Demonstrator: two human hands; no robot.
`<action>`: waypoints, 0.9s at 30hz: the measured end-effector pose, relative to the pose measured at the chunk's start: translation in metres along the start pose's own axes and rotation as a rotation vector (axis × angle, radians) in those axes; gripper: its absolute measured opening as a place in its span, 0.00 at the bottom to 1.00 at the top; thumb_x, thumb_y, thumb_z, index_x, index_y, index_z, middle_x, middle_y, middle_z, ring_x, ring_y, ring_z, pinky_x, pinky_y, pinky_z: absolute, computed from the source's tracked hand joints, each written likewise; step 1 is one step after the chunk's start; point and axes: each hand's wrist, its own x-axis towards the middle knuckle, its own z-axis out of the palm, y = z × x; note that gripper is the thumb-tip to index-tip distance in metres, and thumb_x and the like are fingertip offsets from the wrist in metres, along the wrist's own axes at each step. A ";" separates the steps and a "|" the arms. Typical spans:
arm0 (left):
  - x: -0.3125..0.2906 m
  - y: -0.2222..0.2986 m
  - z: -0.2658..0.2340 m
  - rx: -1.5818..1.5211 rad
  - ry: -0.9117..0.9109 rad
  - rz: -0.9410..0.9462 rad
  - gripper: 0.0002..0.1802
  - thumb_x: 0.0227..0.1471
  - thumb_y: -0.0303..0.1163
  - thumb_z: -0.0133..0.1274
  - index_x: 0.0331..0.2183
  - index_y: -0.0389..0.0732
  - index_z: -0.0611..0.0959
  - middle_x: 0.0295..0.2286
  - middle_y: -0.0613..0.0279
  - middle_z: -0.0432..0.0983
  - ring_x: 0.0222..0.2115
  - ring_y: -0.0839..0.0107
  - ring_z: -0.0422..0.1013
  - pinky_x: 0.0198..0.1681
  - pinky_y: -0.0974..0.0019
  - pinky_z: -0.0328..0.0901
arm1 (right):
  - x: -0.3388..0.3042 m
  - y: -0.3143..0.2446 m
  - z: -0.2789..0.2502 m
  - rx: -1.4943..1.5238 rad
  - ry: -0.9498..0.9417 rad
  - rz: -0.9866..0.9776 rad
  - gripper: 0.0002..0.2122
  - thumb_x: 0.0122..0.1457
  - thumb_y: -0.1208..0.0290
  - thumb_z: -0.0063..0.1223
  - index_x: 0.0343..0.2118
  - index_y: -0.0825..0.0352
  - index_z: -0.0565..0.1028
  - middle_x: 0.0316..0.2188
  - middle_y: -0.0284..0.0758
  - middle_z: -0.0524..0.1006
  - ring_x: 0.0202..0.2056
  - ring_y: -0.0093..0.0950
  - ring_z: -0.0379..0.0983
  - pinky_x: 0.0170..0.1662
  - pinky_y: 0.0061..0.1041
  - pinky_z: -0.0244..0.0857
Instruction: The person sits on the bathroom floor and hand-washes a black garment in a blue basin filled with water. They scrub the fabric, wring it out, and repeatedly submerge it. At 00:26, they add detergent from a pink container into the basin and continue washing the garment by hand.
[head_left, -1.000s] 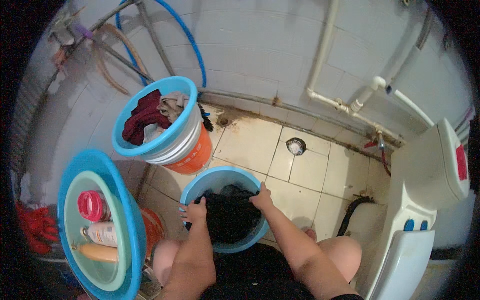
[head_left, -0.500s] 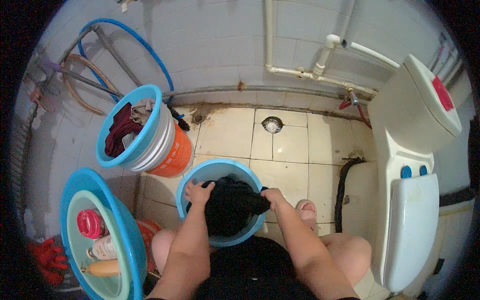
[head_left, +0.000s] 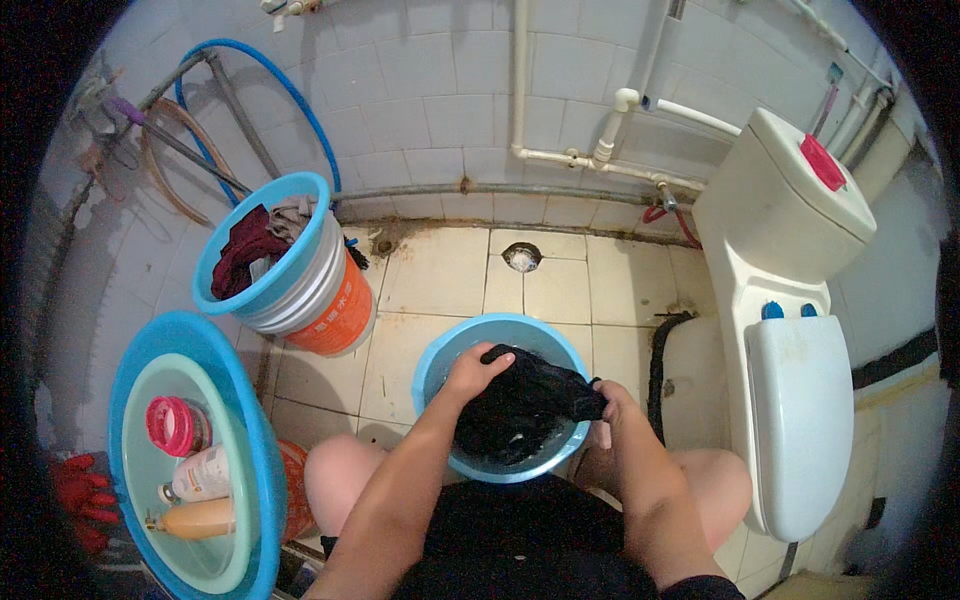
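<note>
Floor (head_left: pixel 440 275): basin (head_left: pixel 432 368) holds cloth (head_left: pixel 510 410); bucket (head_left: pixel 335 315) toward far left corner; drain (head_left: pixel 521 258) near far edge; toilet (head_left: pixel 790 370) along right edge. Tub (head_left: pixel 180 372), left of basin, holds bottles (head_left: pixel 205 475).

Head view: left fisheye of pair on my head, upright, unmirrored. Looks steeply down and forward over my lap (head_left: pixel 530 520); forearms (head_left: pixel 400 485) enter from lower edge. Light-blue washbasin (head_left: pixel 432 370), left hand (head_left: pixel 476 373) and right hand (head_left: pixel 616 406) close, just below picture centre. Tiled wall (head_left: pixel 410 130) farther off, across top; flush toilet (head_left: pixel 800 420) at right, seen from above. Straight edges bow toward dark rounded picture rim.
</note>
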 end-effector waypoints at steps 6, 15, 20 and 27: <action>-0.041 0.038 0.011 -0.610 -0.073 -0.011 0.20 0.47 0.45 0.55 0.35 0.37 0.78 0.27 0.63 0.74 0.25 0.76 0.67 0.30 0.70 0.63 | -0.008 -0.025 -0.007 0.015 0.200 -0.401 0.07 0.48 0.79 0.44 0.31 0.75 0.69 0.25 0.40 0.72 0.26 0.37 0.71 0.30 0.34 0.69; -0.110 0.135 -0.065 -1.237 -0.193 0.245 0.11 0.52 0.40 0.49 0.32 0.43 0.73 0.24 0.67 0.71 0.22 0.78 0.65 0.27 0.74 0.63 | -0.249 -0.071 0.077 0.158 -0.308 -0.731 0.12 0.54 0.69 0.53 0.40 0.64 0.67 0.33 0.35 0.73 0.33 0.31 0.72 0.36 0.35 0.68; -0.120 0.119 -0.075 -1.388 -0.290 0.212 0.16 0.54 0.42 0.46 0.40 0.41 0.74 0.36 0.61 0.74 0.38 0.67 0.70 0.44 0.62 0.65 | -0.291 -0.063 0.081 0.185 -0.369 -0.686 0.12 0.55 0.66 0.52 0.41 0.63 0.69 0.35 0.36 0.74 0.38 0.33 0.71 0.41 0.38 0.66; -0.093 0.093 -0.037 -1.434 -0.381 0.080 0.23 0.55 0.46 0.44 0.44 0.39 0.73 0.43 0.57 0.71 0.45 0.61 0.67 0.51 0.57 0.60 | -0.275 -0.029 0.103 0.163 -0.485 -0.572 0.15 0.55 0.68 0.51 0.45 0.64 0.65 0.41 0.36 0.71 0.43 0.33 0.69 0.46 0.36 0.65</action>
